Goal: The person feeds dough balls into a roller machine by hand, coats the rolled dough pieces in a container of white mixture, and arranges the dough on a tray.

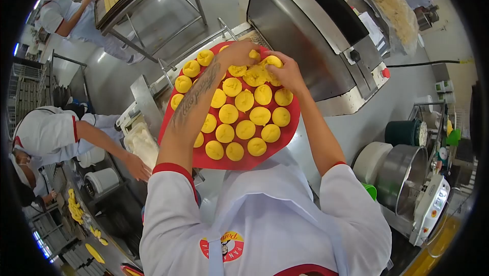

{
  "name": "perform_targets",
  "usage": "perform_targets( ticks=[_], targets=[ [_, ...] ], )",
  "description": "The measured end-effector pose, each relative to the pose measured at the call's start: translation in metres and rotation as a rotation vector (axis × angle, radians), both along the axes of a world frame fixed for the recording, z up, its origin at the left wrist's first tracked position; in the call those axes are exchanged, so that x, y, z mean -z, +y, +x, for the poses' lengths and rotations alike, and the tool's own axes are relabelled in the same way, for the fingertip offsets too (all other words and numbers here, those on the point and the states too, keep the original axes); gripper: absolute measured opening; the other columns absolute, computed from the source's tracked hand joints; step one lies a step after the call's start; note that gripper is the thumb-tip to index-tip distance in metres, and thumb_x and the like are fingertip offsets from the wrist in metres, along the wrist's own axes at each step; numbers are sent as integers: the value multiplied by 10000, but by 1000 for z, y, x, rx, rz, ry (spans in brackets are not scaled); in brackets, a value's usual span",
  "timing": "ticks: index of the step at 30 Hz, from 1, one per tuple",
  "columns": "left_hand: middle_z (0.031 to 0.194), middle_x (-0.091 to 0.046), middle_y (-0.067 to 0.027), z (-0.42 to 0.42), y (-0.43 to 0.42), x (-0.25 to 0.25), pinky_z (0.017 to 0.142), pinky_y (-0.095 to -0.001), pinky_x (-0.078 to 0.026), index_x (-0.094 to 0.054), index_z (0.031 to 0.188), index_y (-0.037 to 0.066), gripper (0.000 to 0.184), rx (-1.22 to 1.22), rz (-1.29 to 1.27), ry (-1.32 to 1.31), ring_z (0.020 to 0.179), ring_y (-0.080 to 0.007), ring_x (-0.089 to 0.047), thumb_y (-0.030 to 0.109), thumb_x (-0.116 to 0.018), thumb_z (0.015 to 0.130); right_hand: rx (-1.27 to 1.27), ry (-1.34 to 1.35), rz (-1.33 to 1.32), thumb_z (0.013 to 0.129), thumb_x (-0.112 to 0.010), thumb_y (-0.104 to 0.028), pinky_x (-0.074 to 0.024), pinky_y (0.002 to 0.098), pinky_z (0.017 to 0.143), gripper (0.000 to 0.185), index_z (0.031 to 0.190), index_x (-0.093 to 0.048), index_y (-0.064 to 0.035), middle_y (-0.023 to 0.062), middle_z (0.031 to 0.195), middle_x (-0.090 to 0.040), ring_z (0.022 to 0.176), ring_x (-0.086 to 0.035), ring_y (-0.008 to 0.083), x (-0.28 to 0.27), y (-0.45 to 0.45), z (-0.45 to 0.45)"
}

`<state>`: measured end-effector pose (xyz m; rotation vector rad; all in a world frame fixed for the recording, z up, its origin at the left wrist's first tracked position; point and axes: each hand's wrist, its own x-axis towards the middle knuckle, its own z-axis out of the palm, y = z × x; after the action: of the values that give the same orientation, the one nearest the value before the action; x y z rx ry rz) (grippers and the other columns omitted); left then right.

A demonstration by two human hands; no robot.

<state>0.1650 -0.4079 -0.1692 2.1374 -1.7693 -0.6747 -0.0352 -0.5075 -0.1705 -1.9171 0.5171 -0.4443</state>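
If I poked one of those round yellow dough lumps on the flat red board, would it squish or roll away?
The round yellow dough lump would probably squish, because its top looks creased and soft. It probably wouldn't roll far, since it looks squat on the flat red board. It might tear if pinched hard: its surface seems cracked.

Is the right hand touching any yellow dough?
Touching. The head view shows the right hand with its fingers against yellow dough over the red board.
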Motion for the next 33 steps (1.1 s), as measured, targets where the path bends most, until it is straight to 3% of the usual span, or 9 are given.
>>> perform_targets(
  ticks=[2, 9, 10, 14, 19, 24, 26, 29, 33],
  targets=[
    [1277, -589, -156, 1, -3, -2, 933, -426, -497, -588, 1189, 42, 435, 38, -19, -6, 1082, -321, -612, 158, -712, 788, -103, 169, 29, 757, -759, -136, -534, 341, 817, 398, 1140, -691, -53, 139, 999, -723, 897, -691, 204, -9, -9, 2],
    [1056, -626, -98, -11, 39, -30, 865, -304, -502, -583, 1160, 42, 328, -368, -798, 1616, 939, -194, -599, 123, -625, 845, -396, 149, 458, 710, -810, -119, -528, 317, 791, 396, 1054, -678, 26, 123, 933, -720, 860, -682, 188, -5, -51, 20],
    [920, -661, -63, -25, 42, -44, 743, -296, -512, -606, 978, -14, 290, -467, -797, 1708, 784, -190, -615, 216, -652, 809, -436, 115, 398, 708, -790, -138, -525, 309, 776, 373, 1031, -676, 11, 122, 912, -711, 841, -673, 183, 1, -55, 23],
    [684, -622, -104, -49, 42, -64, 665, -363, -525, -681, 793, 3, 373, -701, -52, 140, 681, -228, -632, 370, -691, 855, -581, 271, 44, 715, -755, -170, -529, 340, 826, 385, 1059, -681, -13, 157, 969, -714, 917, -689, 241, -2, -65, 37],
    [729, -678, -111, 4, 62, -121, 671, -363, -537, -745, 912, 98, 346, -938, -168, -733, 794, -235, -702, 438, -705, 855, -620, 253, -216, 755, -700, -108, -519, 332, 793, 322, 1059, -662, -8, 128, 927, -703, 871, -671, 198, -4, -64, 31],
    [1092, -694, -134, 65, 100, -127, 852, -370, -549, -707, 1147, 104, 504, -804, -207, -52, 1000, -269, -679, 460, -765, 795, -673, 133, 127, 759, -697, -51, -517, 305, 836, 320, 1075, -668, -7, 91, 986, -699, 918, -663, 182, 2, -77, 29],
    [1395, -536, -162, -28, 53, -97, 1101, -395, -388, -596, 1335, 133, 767, -545, -90, -27, 1291, -301, -511, 515, -827, 712, -724, 126, 256, 762, -695, -29, -516, 296, 850, 314, 1074, -670, -3, 75, 1013, -693, 936, -658, 176, 5, -79, 32],
    [1343, -561, -194, -87, 18, -7, 1003, -407, -465, -567, 1324, 68, 775, -414, -19, -2, 1199, -321, -574, 430, -850, 699, -696, 143, 378, 771, -695, -14, -518, 290, 864, 304, 1074, -668, 3, 72, 1041, -682, 956, -652, 170, 1, -84, 34],
    [1090, -691, -195, -80, 10, -27, 856, -402, -525, -660, 1149, 35, 625, -455, 44, 34, 997, -334, -673, 440, -819, 700, -458, 57, 635, 806, -673, -22, -540, 305, 866, 318, 1121, -630, -11, 119, 1067, -667, 965, -658, 192, -32, -86, 6]
  ],
)
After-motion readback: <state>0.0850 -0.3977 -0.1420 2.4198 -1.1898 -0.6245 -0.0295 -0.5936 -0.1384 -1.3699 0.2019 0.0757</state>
